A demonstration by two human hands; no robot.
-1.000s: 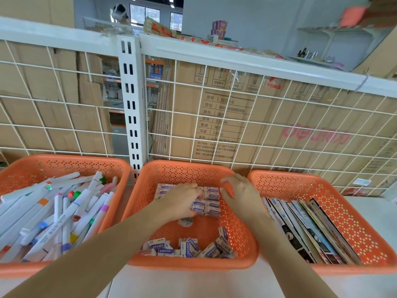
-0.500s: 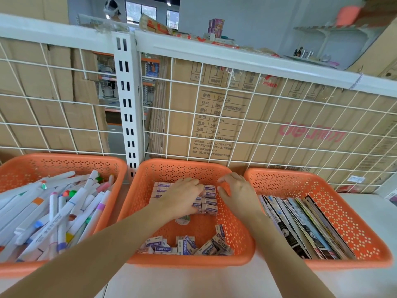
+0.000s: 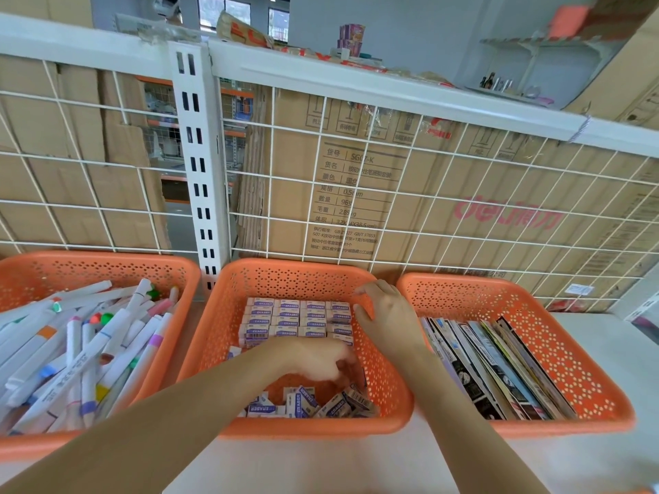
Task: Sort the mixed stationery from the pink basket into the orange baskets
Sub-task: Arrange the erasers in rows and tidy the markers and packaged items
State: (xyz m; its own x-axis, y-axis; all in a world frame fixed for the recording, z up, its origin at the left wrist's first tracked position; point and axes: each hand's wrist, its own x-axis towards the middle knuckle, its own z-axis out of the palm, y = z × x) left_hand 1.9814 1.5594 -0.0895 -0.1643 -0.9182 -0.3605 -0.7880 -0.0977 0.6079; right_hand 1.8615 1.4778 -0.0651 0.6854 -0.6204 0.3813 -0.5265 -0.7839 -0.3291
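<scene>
erasers (image 3: 296,319) sit stacked at the back of the middle orange basket (image 3: 310,427), right hand (image 3: 388,315) rests loose-fingered beside them, left hand (image 3: 317,361) curls at its front, grip unclear.

Stationery shelf: materials and finishes

Orange baskets (image 3: 306,427): perforated moulded plastic, smooth, faint sheen. Erasers (image 3: 289,320): printed paper sleeves, matt. Markers (image 3: 89,351): smooth white plastic barrels with coloured plastic caps. Booklets (image 3: 499,369): glossy printed paper covers. Wire grid panel (image 3: 356,83) and slotted upright post (image 3: 199,172): white-coated metal, smooth. Cartons (image 3: 445,180) behind the grid: brown corrugated cardboard, matt, printed. Shelf top (image 3: 321,465): white, smooth, low sheen.
</scene>
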